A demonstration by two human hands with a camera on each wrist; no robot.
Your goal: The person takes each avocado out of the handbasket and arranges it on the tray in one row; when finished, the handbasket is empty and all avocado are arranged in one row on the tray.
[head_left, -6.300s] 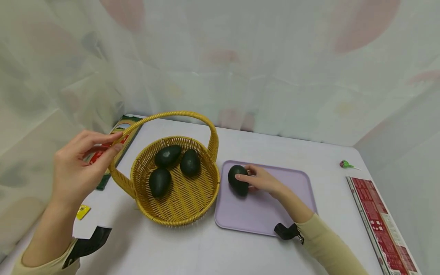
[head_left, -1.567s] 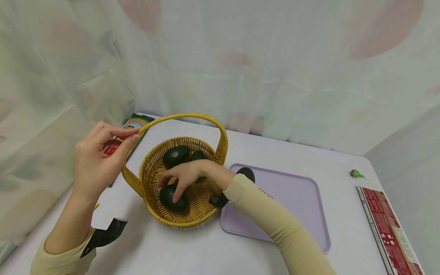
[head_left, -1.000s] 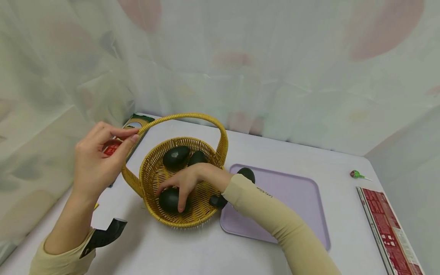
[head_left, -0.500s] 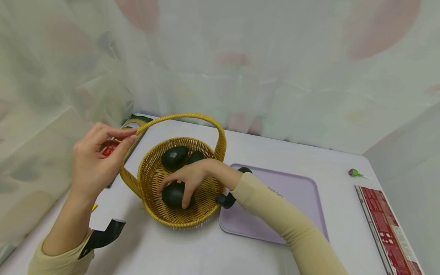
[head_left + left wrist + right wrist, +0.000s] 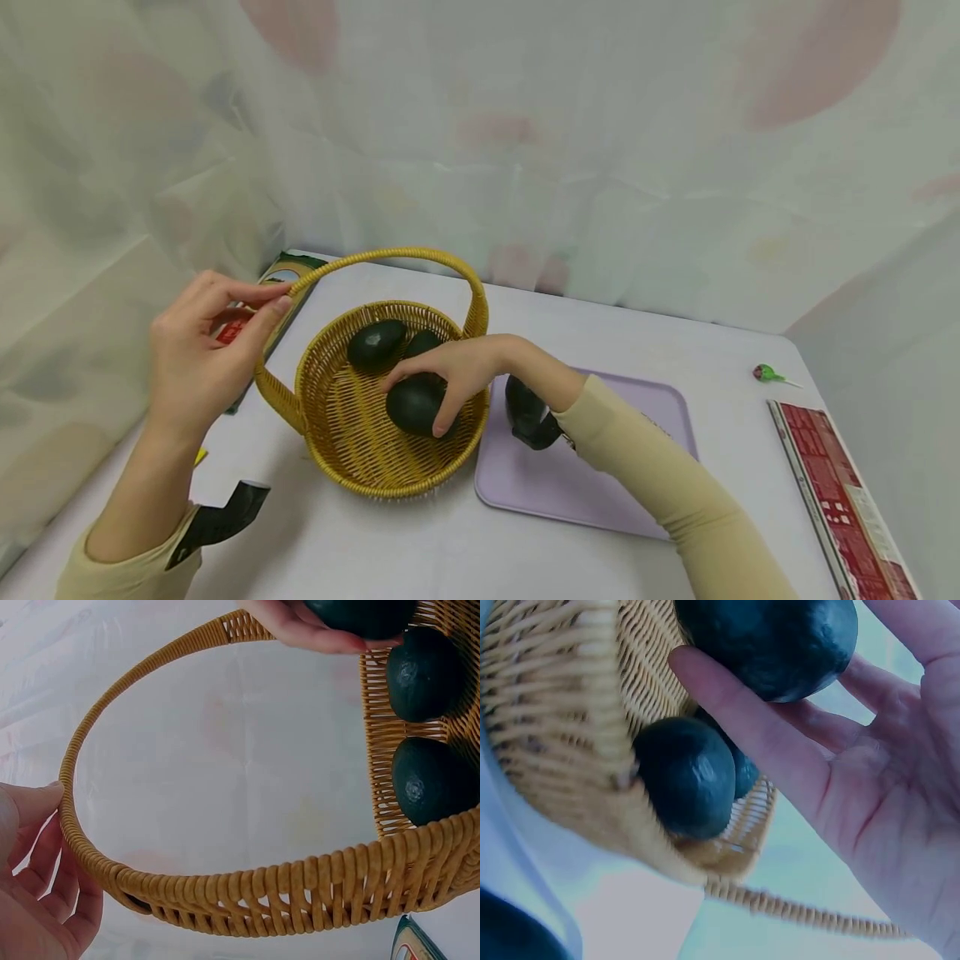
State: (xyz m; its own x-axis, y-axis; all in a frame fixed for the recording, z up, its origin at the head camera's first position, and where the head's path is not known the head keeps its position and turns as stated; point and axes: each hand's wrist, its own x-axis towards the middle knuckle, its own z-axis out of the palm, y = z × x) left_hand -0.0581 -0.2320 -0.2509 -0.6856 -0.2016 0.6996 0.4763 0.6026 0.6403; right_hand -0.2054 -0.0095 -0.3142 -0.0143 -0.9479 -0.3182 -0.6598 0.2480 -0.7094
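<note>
A yellow wicker basket [image 5: 348, 437] stands left of centre in the head view. My left hand [image 5: 198, 354] pinches its arched handle [image 5: 82, 742] between thumb and fingers on the left side. Inside the basket's rim my right hand [image 5: 468, 367] grips a dark green avocado [image 5: 412, 406], fingers and thumb spread around it. Behind that one lie two more avocados: one [image 5: 377, 345] is at the far left, another [image 5: 422, 343] is partly hidden by the right hand. A further avocado [image 5: 522, 398] rests on the lilac tray [image 5: 570, 496], partly covered by the right wrist's black mount.
The tray sits just right of the basket, under the right forearm. Farther right are a green lollipop [image 5: 767, 373] and a long red box [image 5: 832, 492]. Behind the left hand lies a green package [image 5: 285, 279], with a small yellow packet [image 5: 200, 456] nearer. A pale curtain [image 5: 480, 167] hangs behind.
The right hand earlier held the avocado on the tray, then moved to one in the basket. It has now shifted that avocado rightward and up. The left hand keeps hold of the handle.
</note>
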